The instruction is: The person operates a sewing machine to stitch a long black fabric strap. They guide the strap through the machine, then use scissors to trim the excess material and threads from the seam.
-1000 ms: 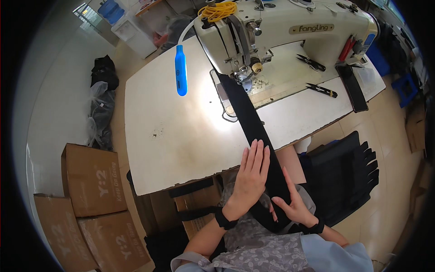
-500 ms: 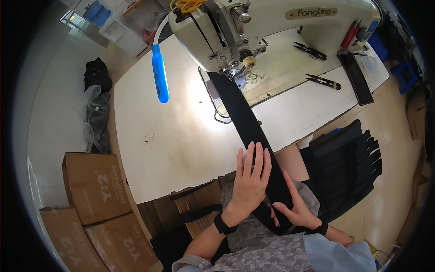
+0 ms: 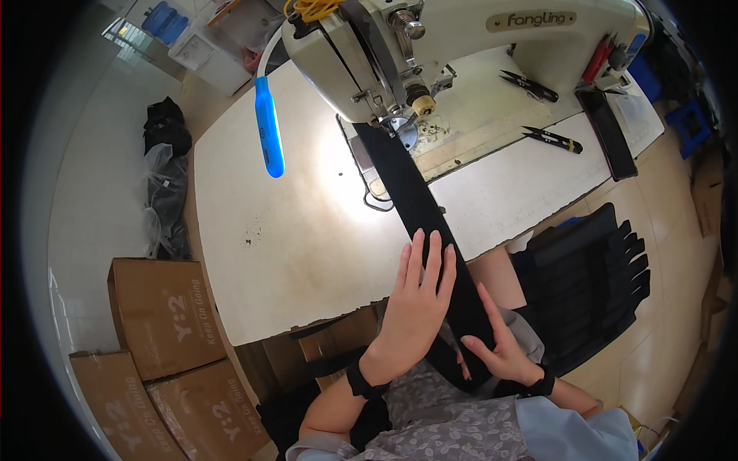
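A long black fabric strip (image 3: 417,198) runs from under the needle area of the sewing machine (image 3: 327,65) down across the table edge to my lap. Flat on the strip, just above the table's near edge, rests my left hand (image 3: 411,303) with fingers stretched out. My right hand (image 3: 511,357) holds the strip lower down: the thumb lies on top, the index finger runs along its right edge, and other fingertips show beneath. The strip's far end is hidden at the presser foot.
Two thread snips (image 3: 553,140) and a black case (image 3: 607,137) lie on the table's right side. A lit blue lamp (image 3: 269,131) hangs at left. Stacked black pieces (image 3: 584,284) sit at right; cardboard boxes (image 3: 161,315) stand on the floor at left.
My left hand has shifted slightly up and left along the strip. My right hand and the strip stay nearly where they were.
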`<state>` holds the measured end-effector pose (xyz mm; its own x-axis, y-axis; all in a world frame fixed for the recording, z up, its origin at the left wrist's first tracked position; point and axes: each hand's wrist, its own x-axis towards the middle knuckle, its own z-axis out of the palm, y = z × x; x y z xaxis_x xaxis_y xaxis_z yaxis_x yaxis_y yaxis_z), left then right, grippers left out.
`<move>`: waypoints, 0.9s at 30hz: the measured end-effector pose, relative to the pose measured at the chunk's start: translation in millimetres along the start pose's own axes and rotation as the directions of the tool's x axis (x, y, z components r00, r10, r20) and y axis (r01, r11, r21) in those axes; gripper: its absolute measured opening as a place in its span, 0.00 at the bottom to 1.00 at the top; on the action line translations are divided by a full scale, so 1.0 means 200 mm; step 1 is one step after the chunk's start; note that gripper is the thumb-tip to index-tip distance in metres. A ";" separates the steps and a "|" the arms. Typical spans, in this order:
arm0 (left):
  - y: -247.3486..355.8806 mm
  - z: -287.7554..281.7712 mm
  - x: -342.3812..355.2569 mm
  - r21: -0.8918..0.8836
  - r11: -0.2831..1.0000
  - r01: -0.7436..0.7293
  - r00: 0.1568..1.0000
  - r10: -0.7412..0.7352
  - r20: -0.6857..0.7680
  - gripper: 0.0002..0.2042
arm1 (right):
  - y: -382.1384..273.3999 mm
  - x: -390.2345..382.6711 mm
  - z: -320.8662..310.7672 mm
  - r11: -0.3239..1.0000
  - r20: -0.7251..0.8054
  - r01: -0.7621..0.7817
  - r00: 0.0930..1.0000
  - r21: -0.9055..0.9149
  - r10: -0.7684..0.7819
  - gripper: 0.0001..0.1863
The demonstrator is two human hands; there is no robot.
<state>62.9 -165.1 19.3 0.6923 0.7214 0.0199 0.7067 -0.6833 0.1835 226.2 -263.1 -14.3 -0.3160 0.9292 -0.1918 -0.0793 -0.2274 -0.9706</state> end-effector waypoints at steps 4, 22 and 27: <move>-0.08 -0.12 0.03 -0.107 0.992 -0.068 0.984 0.084 0.160 0.40 | 0.04 0.02 0.01 0.997 -0.048 -0.014 0.999 0.075 0.018 0.40; -0.10 -0.06 0.07 -0.035 0.999 0.033 0.999 -0.033 -0.021 0.51 | 0.02 0.08 0.08 0.995 -0.132 0.001 0.991 0.103 0.012 0.38; -0.12 -0.06 0.09 -0.012 0.999 0.032 0.999 -0.032 -0.036 0.50 | 0.01 0.09 0.09 0.997 -0.170 0.052 0.984 0.048 -0.043 0.38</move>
<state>56.9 -134.5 27.9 0.6632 0.7468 0.0498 0.7267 -0.6584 0.1961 203.5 -252.2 -18.0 -0.1465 0.9742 -0.1714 -0.1409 -0.1921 -0.9712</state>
